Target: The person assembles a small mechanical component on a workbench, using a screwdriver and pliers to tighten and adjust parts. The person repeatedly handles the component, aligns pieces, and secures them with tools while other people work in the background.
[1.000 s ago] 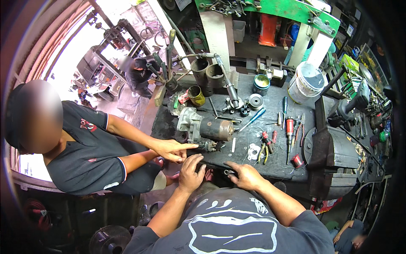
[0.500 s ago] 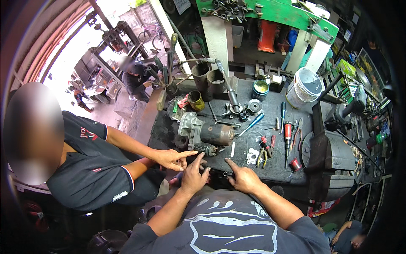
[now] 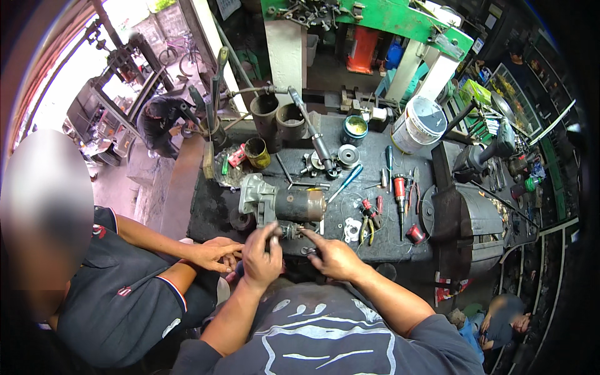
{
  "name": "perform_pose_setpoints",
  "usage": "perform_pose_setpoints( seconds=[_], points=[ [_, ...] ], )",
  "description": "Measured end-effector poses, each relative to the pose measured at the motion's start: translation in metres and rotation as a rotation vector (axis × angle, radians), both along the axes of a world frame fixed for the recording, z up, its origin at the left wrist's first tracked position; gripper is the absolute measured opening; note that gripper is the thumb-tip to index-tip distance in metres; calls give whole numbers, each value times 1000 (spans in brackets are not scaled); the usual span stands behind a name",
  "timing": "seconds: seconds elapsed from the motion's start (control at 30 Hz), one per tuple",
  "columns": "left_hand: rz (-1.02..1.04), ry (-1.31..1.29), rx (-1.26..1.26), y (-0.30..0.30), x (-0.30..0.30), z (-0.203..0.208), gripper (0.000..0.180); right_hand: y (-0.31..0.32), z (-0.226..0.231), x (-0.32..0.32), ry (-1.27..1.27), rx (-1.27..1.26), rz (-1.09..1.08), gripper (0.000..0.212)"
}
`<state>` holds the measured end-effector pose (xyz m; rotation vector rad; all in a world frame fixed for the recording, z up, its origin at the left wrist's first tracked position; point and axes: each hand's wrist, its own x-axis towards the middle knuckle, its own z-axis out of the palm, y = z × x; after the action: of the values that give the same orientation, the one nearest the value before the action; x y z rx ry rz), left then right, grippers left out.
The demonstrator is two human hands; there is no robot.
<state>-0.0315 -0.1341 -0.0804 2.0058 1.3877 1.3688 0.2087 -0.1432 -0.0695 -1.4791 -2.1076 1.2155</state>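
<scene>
On the bench lies a starter motor (image 3: 299, 205) with a dull metal housing and a brown-black cylinder body. Its smaller solenoid (image 3: 289, 232) faces me. My left hand (image 3: 261, 261) is raised at the solenoid's left, holding nothing, its fingers apart and partly bent. My right hand (image 3: 339, 259) points a straight forefinger at the solenoid's terminal end, touching or nearly so. Its other fingers are curled, and a small ring-ended metal tool (image 3: 307, 250) pokes out of them; the rest of it is hidden.
A co-worker's joined hands (image 3: 219, 254) are at the bench's left edge. Right of the motor lie a blue screwdriver (image 3: 345, 182), a red-handled screwdriver (image 3: 400, 194), pliers (image 3: 371, 220) and a white gasket-like plate (image 3: 352, 230). A white bucket (image 3: 415, 128) and metal cups (image 3: 265, 115) stand farther back.
Both my hands have moved up toward the solenoid, the right forefinger now at its end. The co-worker's pointing hand has drawn back from it. The whole view has shifted.
</scene>
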Motion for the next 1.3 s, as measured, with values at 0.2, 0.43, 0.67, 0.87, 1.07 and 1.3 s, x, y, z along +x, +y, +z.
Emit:
perform_pose_setpoints(
  seconds=[0.2,0.43,0.67,0.87,1.07,1.3],
  points=[
    [30,350,-67,96,4,25,39,-21,-4,-5,-141,-23,-89,89],
    [17,695,-197,108,9,15,42,-32,-4,-52,-13,-104,-233,103],
    [6,730,-146,109,7,9,42,-36,-9,-59,50,-179,-289,107],
    [-17,840,-234,105,9,19,46,-30,-7,-45,-84,-114,-207,106],
    [-134,963,-331,110,3,36,55,-35,-10,-25,-151,-19,-219,104],
    [-331,1065,-413,139,-7,55,86,-50,-10,-18,-172,-56,-123,96]
  ],
)
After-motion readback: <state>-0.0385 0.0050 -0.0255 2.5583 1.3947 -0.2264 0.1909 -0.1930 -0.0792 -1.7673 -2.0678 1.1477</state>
